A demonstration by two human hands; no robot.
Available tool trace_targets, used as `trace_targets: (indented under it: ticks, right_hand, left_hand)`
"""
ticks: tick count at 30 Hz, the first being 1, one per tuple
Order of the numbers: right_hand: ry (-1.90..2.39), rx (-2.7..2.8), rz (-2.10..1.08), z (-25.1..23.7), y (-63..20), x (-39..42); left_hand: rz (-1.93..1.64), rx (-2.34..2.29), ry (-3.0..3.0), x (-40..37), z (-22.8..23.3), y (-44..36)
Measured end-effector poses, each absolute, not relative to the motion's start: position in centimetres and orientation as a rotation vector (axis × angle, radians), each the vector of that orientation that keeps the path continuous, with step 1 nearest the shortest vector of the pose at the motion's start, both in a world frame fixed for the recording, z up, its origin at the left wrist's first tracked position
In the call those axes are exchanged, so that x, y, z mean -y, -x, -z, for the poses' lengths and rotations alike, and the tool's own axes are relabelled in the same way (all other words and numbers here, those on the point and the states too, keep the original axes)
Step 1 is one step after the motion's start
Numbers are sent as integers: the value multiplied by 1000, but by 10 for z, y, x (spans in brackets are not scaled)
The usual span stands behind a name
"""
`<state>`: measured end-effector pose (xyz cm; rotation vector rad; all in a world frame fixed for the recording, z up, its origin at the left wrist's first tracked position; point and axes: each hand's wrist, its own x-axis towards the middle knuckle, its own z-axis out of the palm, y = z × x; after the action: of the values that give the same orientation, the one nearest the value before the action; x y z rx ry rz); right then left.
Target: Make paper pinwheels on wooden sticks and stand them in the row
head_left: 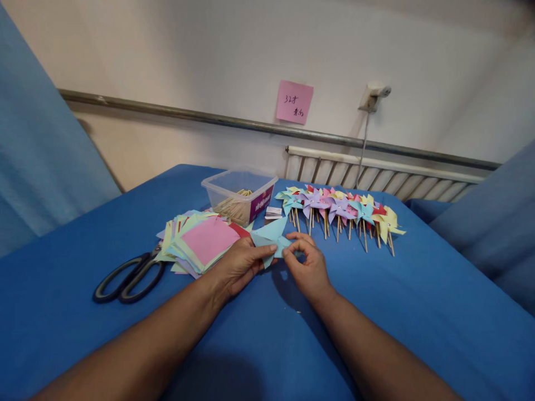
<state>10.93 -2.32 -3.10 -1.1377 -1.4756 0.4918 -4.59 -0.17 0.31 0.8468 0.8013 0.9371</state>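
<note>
The plain aqua-blue piece of folded paper point(270, 236) carries no second colour. The loose stack of square paper sheets point(211, 239) is mixed — pink on top, with pale yellow, mint green, lilac and red along its edges. Aqua, lilac, pink, red and yellow run through the row of paper pinwheels point(340, 207), mounted on tan wooden sticks. The large loop-handled scissors point(144, 260) are black with grey lining the loops. The clear plastic tub point(217, 192) wears a purple label point(261, 203) with white lettering — around tan sticks. Solid bright blue covers the table point(418, 301). Dark handwriting marks the square pink note point(295, 102).
</note>
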Motion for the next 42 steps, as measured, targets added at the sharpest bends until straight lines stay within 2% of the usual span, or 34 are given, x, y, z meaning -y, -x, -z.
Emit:
trace_targets:
  ticks: [13,19,24,32,36,42]
  right_hand:
    - [1095,1399,-615,31,-106,24]
    - [980,948,-1171,32,-112,17]
    - [841,841,-1535,29,-118,16]
    - [956,1110,-1429,24,-126,13]
    - [976,1234,-1506,27,-124,14]
    - [936,1236,-1480,33,-117,15]
  left_hand:
    - [-975,-880,-956,1,-4,46]
    - [-891,-922,-1052,1,-9,51]
    - [-770,-945,-1210,0,-12,55]
    - [-579,-1020,-1533,0,-7,60]
    - [-502,-1102,-1701,2,-11,60]
    - [-578,-1094,-1716,2,-10,58]
